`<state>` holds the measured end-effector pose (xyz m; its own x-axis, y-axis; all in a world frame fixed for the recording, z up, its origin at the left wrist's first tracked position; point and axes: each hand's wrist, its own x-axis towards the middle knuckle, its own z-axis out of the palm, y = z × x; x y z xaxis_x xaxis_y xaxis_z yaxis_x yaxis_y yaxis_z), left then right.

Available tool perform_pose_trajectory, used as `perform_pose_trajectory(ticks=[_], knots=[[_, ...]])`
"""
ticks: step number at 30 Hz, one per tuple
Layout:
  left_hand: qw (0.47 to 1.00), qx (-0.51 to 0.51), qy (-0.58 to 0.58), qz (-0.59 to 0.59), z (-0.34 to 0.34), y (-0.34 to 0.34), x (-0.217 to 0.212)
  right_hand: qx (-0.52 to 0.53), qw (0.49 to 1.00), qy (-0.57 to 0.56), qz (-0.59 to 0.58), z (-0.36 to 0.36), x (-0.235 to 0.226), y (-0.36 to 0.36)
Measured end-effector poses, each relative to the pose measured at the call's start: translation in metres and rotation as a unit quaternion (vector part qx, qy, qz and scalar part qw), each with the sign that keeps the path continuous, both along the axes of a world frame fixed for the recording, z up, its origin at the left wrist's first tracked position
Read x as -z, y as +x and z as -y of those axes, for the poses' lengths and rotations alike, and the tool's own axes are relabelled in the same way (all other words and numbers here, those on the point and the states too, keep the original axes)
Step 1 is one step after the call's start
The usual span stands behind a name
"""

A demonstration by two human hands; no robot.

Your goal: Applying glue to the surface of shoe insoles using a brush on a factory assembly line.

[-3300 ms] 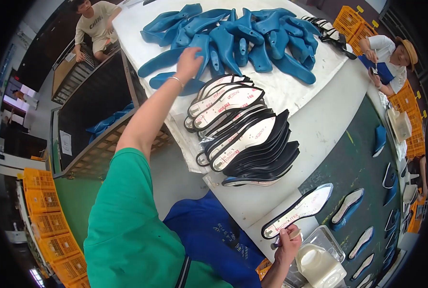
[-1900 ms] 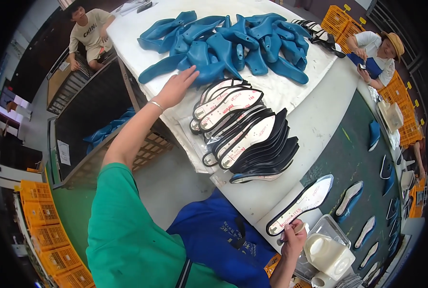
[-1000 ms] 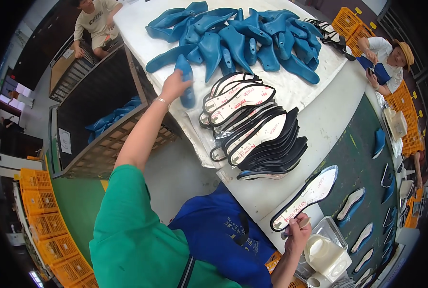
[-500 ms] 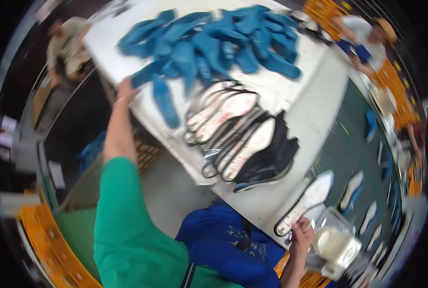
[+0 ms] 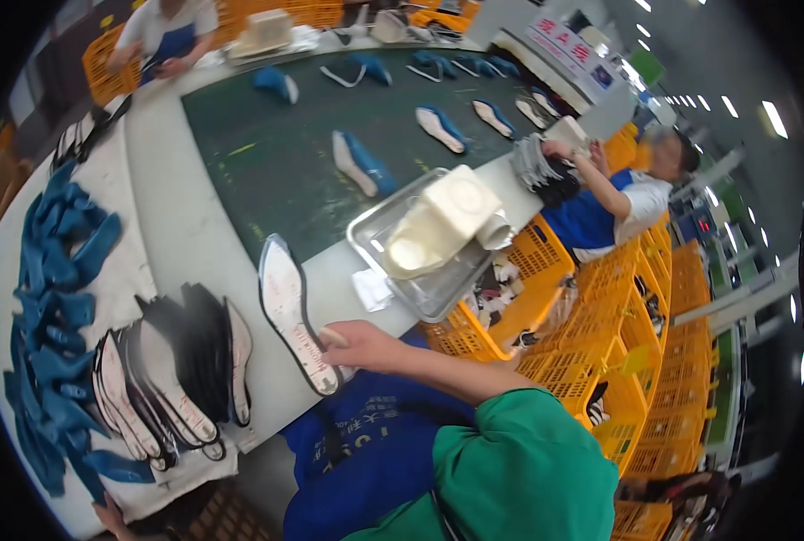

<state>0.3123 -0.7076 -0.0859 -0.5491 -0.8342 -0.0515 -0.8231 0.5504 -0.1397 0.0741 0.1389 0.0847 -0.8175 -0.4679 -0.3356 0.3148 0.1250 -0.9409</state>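
White bench (image 5: 185, 234): right hand (image 5: 361, 345) pinches flat black-rimmed insole (image 5: 295, 314).

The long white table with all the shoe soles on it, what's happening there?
A person in a green sleeve rests the right hand on the heel end of a flat white insole with a black rim, lying on the white table. The left hand shows only at the lower edge, by the pile of blue sole pieces. A fanned stack of black-and-white insoles lies between. Beside it, blue shoe uppers lie on a green conveyor belt.
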Motion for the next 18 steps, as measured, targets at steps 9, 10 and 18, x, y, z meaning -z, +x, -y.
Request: perform_pose_trajectory(ticks=[9,10,18], knots=[[0.975,-0.059,0.141,-0.161,-0.063,-0.019,-0.005,0.044,0.996,-0.066,-0.034,-0.044,-0.005,0.022],[0.962,-0.057,0.172,-0.205,-0.067,-0.018,-0.007,0.055,0.995,-0.069,-0.041,-0.05,-0.01,0.024],[0.759,-0.085,0.393,-0.512,-0.076,-0.001,-0.02,0.217,0.967,-0.119,-0.055,-0.116,-0.024,0.028]])
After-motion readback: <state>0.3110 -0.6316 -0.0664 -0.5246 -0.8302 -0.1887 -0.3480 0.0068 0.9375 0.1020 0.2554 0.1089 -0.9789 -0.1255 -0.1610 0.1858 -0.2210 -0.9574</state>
